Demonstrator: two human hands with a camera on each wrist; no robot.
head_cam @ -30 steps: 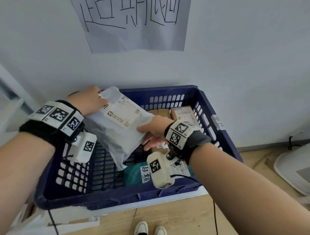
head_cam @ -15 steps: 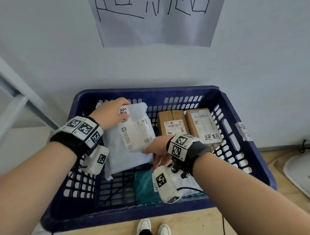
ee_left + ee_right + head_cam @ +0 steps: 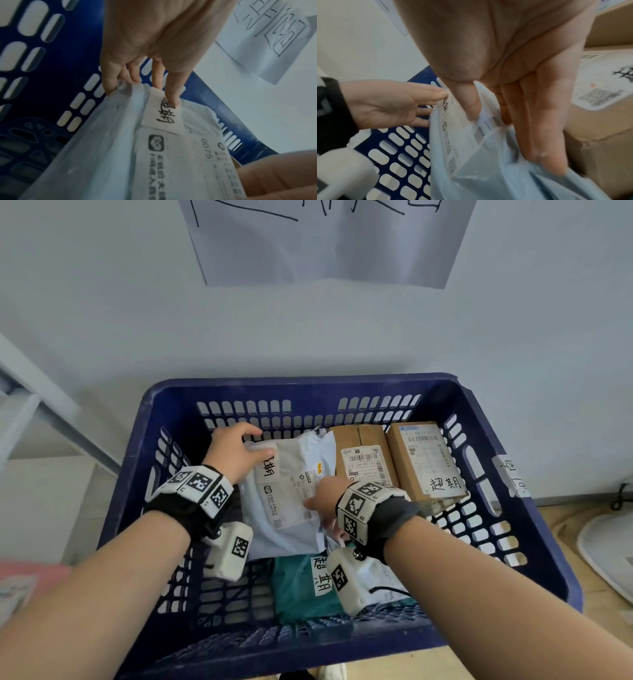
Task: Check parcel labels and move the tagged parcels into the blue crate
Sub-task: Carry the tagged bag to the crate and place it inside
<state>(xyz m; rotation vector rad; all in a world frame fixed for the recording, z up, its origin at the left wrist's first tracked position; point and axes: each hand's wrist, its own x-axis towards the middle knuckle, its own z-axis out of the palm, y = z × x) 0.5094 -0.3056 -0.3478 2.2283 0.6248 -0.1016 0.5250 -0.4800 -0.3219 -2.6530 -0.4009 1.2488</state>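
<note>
Left hand (image 3: 233,451), fingers nearly straight, rests its fingertips (image 3: 173,97) on the far edge of the pale grey mailer bag (image 3: 291,501), the thumb lying on the handwritten tag (image 3: 163,119); no closed grip is visible. Right hand (image 3: 325,501) pinches the bag's right edge, thumb on the printed shipping label (image 3: 462,121) and fingers beneath the plastic. The bag lies tilted inside the blue crate (image 3: 308,388), toward its left-centre, its right side against two cardboard boxes (image 3: 363,457) at the far right; the right-hand box (image 3: 428,460) bears a handwritten tag of the same kind. A teal bag (image 3: 301,587) with a similar tag lies at the near side, partly under the grey bag. Step in hand: depositing a tagged parcel; judged nearly complete. The next move calls for releasing both hands so the bag settles flat, then withdrawing clear of the rim. Compared with a second ago, the bag has come down from above the crate's left rim to among the other parcels, and the left hand, then grasping the bag's far corner, has loosened to a light touch.
</note>
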